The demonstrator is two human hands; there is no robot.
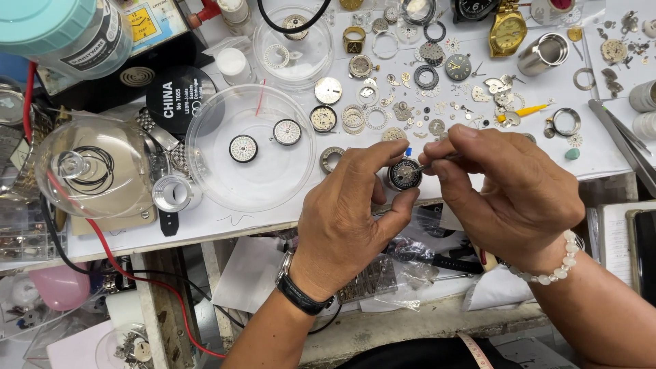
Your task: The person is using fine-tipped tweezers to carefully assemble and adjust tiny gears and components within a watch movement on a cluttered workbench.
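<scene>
At the far left of the table [225, 222] a clear glass dome [92, 171] is seen, with black rubber rings under it. Beside it, a shallow transparent dish [249, 147] is placed; two small white dials lie inside, apart from each other.

Near the table's front edge the left hand [345, 219] is found. It is clenched on a small round watch movement [404, 173], which is gripped between thumb and fingers and kept just above the table. A black wristwatch is worn on this wrist.

The right hand [509, 195] is closed on a thin metal tool [444, 158] — its tip touches the top edge of the movement. A bracelet of pale beads is worn on this wrist.

Behind the hands many loose gears, rings and dials [424, 96] are scattered, and a gold wristwatch [507, 31] lies further back to the right.

Some risks can be judged: if the tool slips, the fine parts may be scratched or bent — and if the left grip is loosened, the movement may fall among the scattered pieces, or a tiny part may be lost there.
</scene>
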